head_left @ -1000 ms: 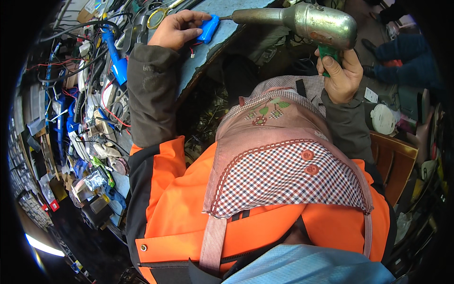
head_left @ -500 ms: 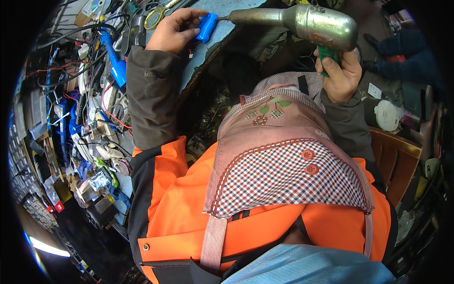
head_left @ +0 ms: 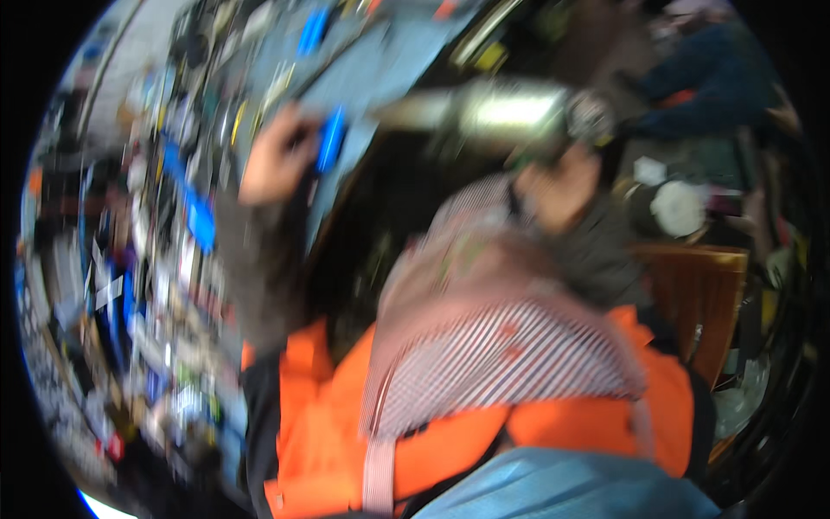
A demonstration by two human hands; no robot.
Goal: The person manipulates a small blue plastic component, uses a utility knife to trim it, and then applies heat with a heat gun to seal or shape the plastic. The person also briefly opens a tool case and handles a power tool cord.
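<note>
The whole view is smeared by motion. My left hand (head_left: 278, 157) is closed on a small blue battery pack (head_left: 330, 141) in shrink wrap, held by one end above the bench edge. My right hand (head_left: 564, 183) grips the handle of a metal heat gun (head_left: 510, 114). Its barrel lies sideways, and the tapered nozzle points left toward the pack with a small gap between them. The handle is mostly hidden behind my right fingers.
A blue-topped workbench (head_left: 367, 65) runs along the left, crowded with cables and tools. Another blue piece (head_left: 313, 31) lies farther back on it. At right stand a white-lidded tub (head_left: 679, 208) and a brown wooden panel (head_left: 699, 303). A person in dark blue (head_left: 713, 91) is beyond.
The view has swung, so the bench and both hands appear lower and farther left. The heat gun has turned, showing its round rear end. Both hands keep their holds.
</note>
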